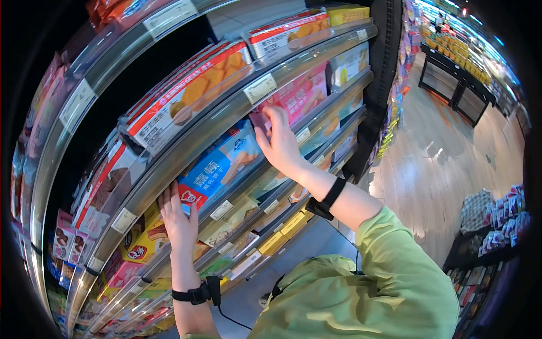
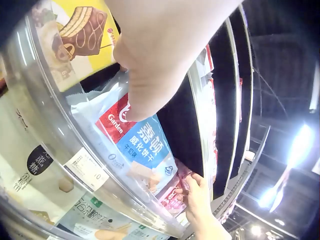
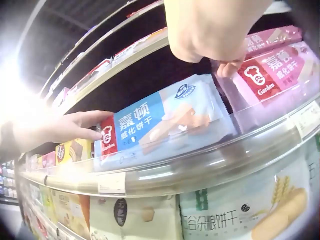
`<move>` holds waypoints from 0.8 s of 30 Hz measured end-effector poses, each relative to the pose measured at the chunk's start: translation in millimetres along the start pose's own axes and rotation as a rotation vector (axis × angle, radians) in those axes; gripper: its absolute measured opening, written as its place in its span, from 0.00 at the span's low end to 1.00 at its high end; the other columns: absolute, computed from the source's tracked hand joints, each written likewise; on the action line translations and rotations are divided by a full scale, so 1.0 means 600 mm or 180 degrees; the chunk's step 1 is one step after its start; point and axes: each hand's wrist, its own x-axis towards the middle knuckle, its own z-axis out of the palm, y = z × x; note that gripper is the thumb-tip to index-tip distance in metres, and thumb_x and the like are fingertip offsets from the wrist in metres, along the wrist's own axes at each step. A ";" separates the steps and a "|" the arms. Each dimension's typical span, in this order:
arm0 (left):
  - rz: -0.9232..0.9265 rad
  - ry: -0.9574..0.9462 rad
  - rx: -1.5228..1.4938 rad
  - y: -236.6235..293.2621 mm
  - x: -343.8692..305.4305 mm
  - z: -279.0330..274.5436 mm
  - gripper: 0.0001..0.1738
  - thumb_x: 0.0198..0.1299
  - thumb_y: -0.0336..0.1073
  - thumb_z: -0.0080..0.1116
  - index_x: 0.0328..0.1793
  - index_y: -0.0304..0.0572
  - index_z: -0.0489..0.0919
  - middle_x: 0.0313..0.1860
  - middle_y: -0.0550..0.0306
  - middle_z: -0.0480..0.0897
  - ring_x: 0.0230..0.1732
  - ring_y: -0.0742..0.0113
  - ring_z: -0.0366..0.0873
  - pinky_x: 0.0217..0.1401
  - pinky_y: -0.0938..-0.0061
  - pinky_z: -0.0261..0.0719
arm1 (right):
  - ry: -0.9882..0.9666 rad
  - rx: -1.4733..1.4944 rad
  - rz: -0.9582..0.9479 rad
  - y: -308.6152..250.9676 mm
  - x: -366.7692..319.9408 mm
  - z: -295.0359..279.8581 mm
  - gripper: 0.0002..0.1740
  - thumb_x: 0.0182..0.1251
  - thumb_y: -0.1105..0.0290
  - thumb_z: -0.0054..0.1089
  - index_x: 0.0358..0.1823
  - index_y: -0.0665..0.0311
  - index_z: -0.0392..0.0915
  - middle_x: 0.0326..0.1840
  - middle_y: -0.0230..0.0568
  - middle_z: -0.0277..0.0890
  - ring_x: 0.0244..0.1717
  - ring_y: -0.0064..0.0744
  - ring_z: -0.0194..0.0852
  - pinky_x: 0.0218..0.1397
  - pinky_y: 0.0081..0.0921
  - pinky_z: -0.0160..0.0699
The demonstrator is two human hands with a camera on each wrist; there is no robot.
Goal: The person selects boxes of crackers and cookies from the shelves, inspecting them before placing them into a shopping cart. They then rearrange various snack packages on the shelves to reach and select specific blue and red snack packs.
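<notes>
A blue wafer biscuit packet (image 3: 170, 125) with a red Garden logo lies at the shelf's front edge. At its left end is my left hand (image 1: 179, 223), fingers straight over the packet's end and thumb at its front. Just right of it, a pink wafer packet (image 3: 280, 75) of the same brand sits on the shelf. My right hand (image 1: 279, 144) pinches the left end of the pink packet with curled fingers (image 3: 229, 68). In the right wrist view, another pink packet (image 3: 272, 40) shows behind the front one.
A clear shelf lip (image 3: 165, 172) with a price tag (image 3: 111, 183) runs before the packets. Yellow cake boxes (image 1: 144, 237) stand to the left. Above, a shelf holds red-and-white biscuit packs (image 1: 189, 93); pale biscuit bags (image 3: 135, 215) are below. An aisle floor (image 1: 406, 186) lies to the right.
</notes>
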 end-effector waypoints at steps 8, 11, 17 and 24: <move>-0.0073 -0.0062 -0.0050 0.002 -0.003 0.006 0.40 0.58 0.34 0.63 0.76 0.40 0.59 0.72 0.40 0.64 0.71 0.41 0.60 0.71 0.52 0.60 | 0.0956 -0.1197 0.0189 0.021 0.055 0.024 0.45 0.52 0.66 0.69 0.65 0.77 0.52 0.70 0.78 0.46 0.69 0.76 0.50 0.71 0.57 0.54; 0.0049 0.0034 -0.0065 0.008 0.001 0.004 0.40 0.57 0.34 0.63 0.76 0.38 0.60 0.72 0.40 0.64 0.72 0.40 0.59 0.72 0.52 0.59 | 0.1000 -0.1176 0.0384 0.025 0.058 0.029 0.46 0.53 0.65 0.69 0.67 0.75 0.50 0.71 0.77 0.45 0.69 0.75 0.49 0.71 0.56 0.53; 0.0000 0.0493 -0.0200 0.025 -0.031 0.006 0.32 0.58 0.29 0.61 0.70 0.38 0.67 0.70 0.42 0.67 0.72 0.41 0.60 0.70 0.52 0.61 | 0.0777 -0.0682 -0.1271 -0.005 -0.048 0.026 0.40 0.56 0.70 0.64 0.70 0.67 0.57 0.73 0.57 0.53 0.70 0.63 0.54 0.70 0.57 0.54; -0.0801 -0.0902 -0.1426 0.000 -0.314 0.092 0.12 0.54 0.23 0.59 0.46 0.35 0.82 0.40 0.45 0.84 0.44 0.45 0.82 0.50 0.57 0.76 | -0.3879 -0.0807 -0.0170 0.154 -0.382 0.039 0.11 0.60 0.64 0.58 0.40 0.62 0.81 0.38 0.47 0.82 0.43 0.51 0.81 0.47 0.47 0.78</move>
